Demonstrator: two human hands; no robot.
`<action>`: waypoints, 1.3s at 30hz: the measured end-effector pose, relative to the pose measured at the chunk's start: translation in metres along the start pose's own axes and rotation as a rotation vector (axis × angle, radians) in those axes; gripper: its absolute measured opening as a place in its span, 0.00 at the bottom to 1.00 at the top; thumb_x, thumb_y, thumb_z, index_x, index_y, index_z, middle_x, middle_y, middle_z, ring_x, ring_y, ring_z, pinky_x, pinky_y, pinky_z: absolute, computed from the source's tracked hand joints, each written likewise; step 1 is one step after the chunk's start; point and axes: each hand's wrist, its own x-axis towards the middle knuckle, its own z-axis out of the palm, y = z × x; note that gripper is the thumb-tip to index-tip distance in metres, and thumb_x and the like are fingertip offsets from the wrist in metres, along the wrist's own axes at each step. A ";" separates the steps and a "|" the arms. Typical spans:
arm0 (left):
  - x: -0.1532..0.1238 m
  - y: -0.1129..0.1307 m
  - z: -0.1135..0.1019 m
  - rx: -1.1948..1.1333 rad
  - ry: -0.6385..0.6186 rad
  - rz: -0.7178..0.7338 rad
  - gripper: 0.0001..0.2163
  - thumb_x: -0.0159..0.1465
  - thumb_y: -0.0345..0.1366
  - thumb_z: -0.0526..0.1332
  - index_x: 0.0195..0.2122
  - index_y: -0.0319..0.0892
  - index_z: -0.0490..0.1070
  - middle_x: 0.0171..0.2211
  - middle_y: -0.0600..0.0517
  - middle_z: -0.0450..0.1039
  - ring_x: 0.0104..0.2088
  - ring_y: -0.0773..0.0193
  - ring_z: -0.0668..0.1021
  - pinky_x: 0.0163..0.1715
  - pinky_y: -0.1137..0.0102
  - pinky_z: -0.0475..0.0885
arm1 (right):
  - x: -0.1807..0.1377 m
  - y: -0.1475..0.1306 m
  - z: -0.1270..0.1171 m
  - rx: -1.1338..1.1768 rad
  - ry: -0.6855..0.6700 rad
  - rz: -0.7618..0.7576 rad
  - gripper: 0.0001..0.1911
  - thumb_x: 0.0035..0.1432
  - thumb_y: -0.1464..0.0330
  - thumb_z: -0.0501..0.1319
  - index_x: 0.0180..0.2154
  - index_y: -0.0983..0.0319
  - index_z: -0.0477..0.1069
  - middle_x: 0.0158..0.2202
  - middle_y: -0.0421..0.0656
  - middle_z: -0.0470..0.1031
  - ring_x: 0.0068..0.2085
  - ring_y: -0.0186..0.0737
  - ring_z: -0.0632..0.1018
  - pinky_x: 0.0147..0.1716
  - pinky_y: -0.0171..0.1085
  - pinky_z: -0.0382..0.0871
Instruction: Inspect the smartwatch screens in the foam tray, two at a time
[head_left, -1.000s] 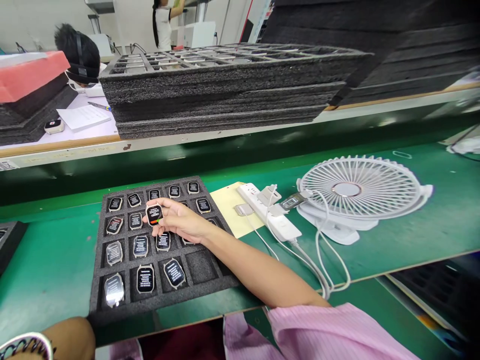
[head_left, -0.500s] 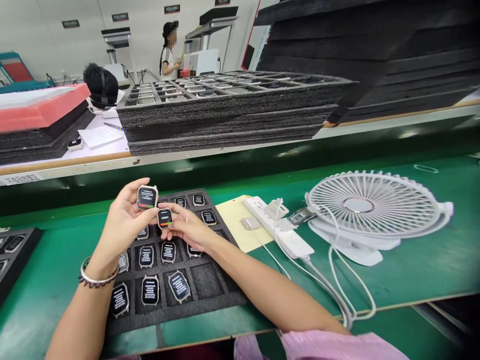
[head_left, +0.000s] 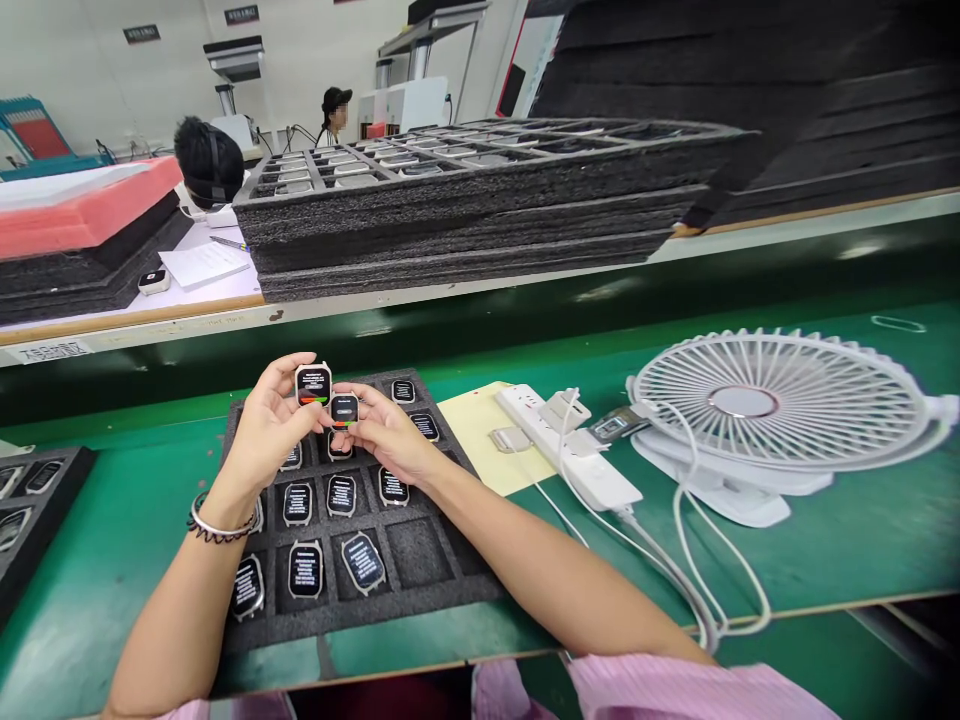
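My left hand (head_left: 266, 425) grips a silver-cased smartwatch body (head_left: 313, 384) with a lit screen, held up above a black foam tray (head_left: 409, 550). Beside it my right hand (head_left: 386, 440) pinches a second, darker watch body (head_left: 344, 410); the two watches nearly touch. Both hands hover over the tray's far rows. The tray holds several more watch bodies in square pockets, such as one (head_left: 363, 560) in the near row, and the pocket to its right is bare. A beaded bracelet (head_left: 214, 525) circles my left wrist.
A white desk fan (head_left: 772, 400) lies flat at right, its cables running to a white power strip (head_left: 570, 450) beside a yellow sheet (head_left: 480, 440). Stacked foam trays (head_left: 465, 220) fill the shelf behind. Another tray (head_left: 30, 500) sits at far left. Two people work in the background.
My left hand came into view with a watch body and rose beside the right hand. Both hands have since shifted slightly right and up, bringing the two watches closer together.
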 end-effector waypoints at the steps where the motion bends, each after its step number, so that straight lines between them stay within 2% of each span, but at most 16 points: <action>1: 0.000 0.000 0.000 0.001 0.003 0.004 0.24 0.54 0.31 0.69 0.52 0.41 0.67 0.43 0.50 0.73 0.27 0.70 0.79 0.27 0.76 0.76 | 0.000 0.000 0.000 0.000 -0.004 -0.001 0.28 0.49 0.73 0.67 0.52 0.60 0.66 0.38 0.40 0.79 0.31 0.36 0.81 0.31 0.33 0.73; 8: 0.002 0.000 -0.001 0.019 -0.003 0.002 0.23 0.54 0.31 0.70 0.50 0.41 0.67 0.40 0.52 0.73 0.25 0.72 0.78 0.24 0.79 0.75 | 0.000 0.001 -0.001 -0.016 -0.012 -0.027 0.28 0.51 0.70 0.72 0.52 0.59 0.66 0.37 0.40 0.77 0.32 0.39 0.80 0.31 0.36 0.74; 13: 0.002 -0.004 -0.001 0.003 -0.034 0.019 0.22 0.56 0.31 0.67 0.52 0.40 0.67 0.44 0.49 0.74 0.28 0.69 0.81 0.28 0.75 0.78 | -0.001 -0.001 -0.001 -0.016 0.002 -0.030 0.28 0.49 0.72 0.69 0.52 0.59 0.66 0.37 0.40 0.77 0.32 0.37 0.80 0.31 0.34 0.73; 18: 0.001 -0.004 0.001 -0.015 -0.026 -0.051 0.21 0.56 0.31 0.65 0.52 0.40 0.67 0.45 0.48 0.75 0.29 0.67 0.83 0.33 0.71 0.82 | -0.001 -0.002 -0.001 -0.028 0.035 -0.041 0.26 0.47 0.73 0.66 0.50 0.60 0.66 0.34 0.38 0.77 0.30 0.35 0.79 0.30 0.33 0.71; 24: 0.002 -0.001 0.002 -0.034 0.004 -0.122 0.20 0.56 0.32 0.64 0.50 0.40 0.68 0.42 0.49 0.77 0.28 0.65 0.83 0.32 0.70 0.82 | 0.001 -0.003 -0.002 -0.020 0.104 -0.063 0.22 0.50 0.68 0.70 0.46 0.60 0.68 0.33 0.37 0.76 0.25 0.32 0.76 0.25 0.31 0.69; 30: 0.003 -0.003 0.003 -0.016 0.012 -0.118 0.17 0.58 0.34 0.65 0.49 0.40 0.69 0.39 0.50 0.77 0.28 0.66 0.82 0.30 0.71 0.82 | 0.002 -0.004 -0.002 -0.017 0.135 -0.062 0.23 0.48 0.63 0.73 0.44 0.59 0.69 0.32 0.36 0.75 0.24 0.31 0.73 0.23 0.32 0.68; 39: 0.005 -0.005 0.001 -0.025 0.016 -0.134 0.18 0.56 0.32 0.63 0.48 0.40 0.69 0.39 0.50 0.77 0.26 0.65 0.82 0.30 0.70 0.82 | 0.000 -0.003 -0.002 -0.022 0.085 -0.077 0.24 0.48 0.70 0.69 0.47 0.59 0.67 0.33 0.36 0.74 0.26 0.32 0.74 0.26 0.32 0.68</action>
